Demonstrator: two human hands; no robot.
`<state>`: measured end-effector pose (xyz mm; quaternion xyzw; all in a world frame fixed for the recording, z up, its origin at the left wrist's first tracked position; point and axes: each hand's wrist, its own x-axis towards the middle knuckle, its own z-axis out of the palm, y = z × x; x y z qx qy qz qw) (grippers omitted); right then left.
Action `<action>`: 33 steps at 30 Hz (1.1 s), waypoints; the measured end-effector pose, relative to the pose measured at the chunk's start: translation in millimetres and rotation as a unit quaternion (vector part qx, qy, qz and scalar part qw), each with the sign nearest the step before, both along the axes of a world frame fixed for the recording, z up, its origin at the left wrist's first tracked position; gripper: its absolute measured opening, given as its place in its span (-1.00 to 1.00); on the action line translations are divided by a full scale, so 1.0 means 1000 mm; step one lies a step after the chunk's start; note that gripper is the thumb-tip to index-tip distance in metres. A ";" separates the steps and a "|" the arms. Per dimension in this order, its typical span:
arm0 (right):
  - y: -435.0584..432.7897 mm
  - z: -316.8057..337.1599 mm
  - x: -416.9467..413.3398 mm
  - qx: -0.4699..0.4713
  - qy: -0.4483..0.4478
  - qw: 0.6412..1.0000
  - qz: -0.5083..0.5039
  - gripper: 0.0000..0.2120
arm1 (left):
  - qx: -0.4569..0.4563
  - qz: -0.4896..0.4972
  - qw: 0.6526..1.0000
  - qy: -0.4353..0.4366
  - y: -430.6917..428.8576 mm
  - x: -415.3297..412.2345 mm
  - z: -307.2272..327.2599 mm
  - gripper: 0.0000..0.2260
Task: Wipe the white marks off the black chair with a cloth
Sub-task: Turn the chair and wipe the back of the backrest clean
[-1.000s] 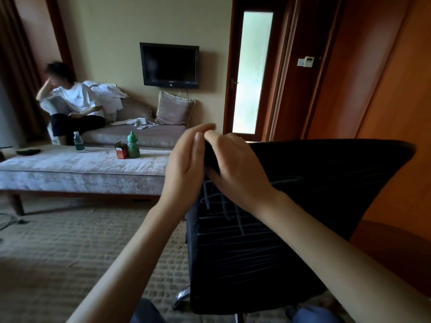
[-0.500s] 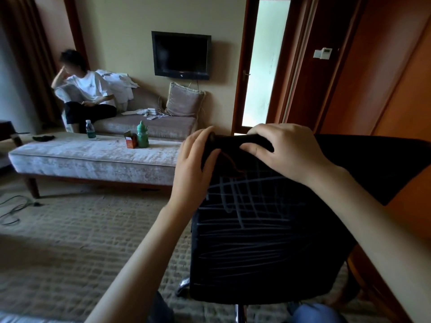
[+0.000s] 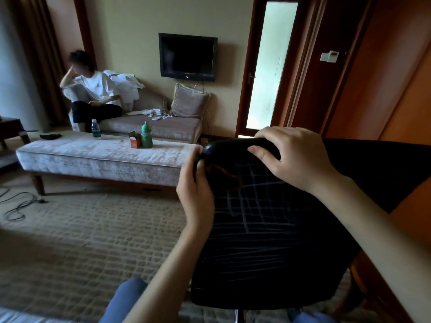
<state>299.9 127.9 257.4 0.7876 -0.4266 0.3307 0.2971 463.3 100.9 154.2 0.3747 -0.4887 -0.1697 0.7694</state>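
Both hands grasp the black chair [image 3: 268, 264] by its backrest: left hand [image 3: 198, 197] curled round the top left corner, right hand [image 3: 300, 157] over the top edge. White marks [image 3: 256, 199] cross the backrest below. No cloth shows; bare palms could smear them, and a hard tug may swivel the chair

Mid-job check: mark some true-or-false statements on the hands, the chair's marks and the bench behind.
1. The left hand and the right hand both grip the top edge of the black chair back. True.
2. The chair back is wiped clean. False: white marks cross it.
3. The right hand holds a cloth. False: neither hand holds one.
4. A green plastic bottle stands on the pale upholstered bench. True.
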 end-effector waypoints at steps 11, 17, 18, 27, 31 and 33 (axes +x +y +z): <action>0.000 -0.003 0.003 -0.023 0.000 1.000 -0.006 -0.63 | 0.075 -0.003 0.986 -0.147 -0.016 0.015 -0.092 -0.68; 0.014 -0.016 0.009 -0.105 -0.028 0.994 0.021 -0.74 | 0.118 0.036 0.992 -0.022 0.003 0.039 -0.052 -0.82; 0.022 -0.025 0.017 -0.125 -0.049 0.990 0.044 -0.75 | 0.093 0.034 0.995 -0.008 0.011 0.040 -0.039 -0.86; 0.062 -0.089 0.078 0.155 -0.375 0.888 0.217 -0.60 | 0.025 -0.186 0.982 0.014 0.069 -0.003 0.004 -0.71; 0.064 -0.086 0.060 0.020 -0.382 0.911 0.155 -0.76 | -0.021 -0.112 0.989 -0.093 0.058 0.006 0.005 -0.73; 0.056 -0.075 0.034 -0.100 -0.372 0.920 0.069 -0.83 | -0.031 -0.064 0.991 -0.114 0.036 0.020 0.009 -0.70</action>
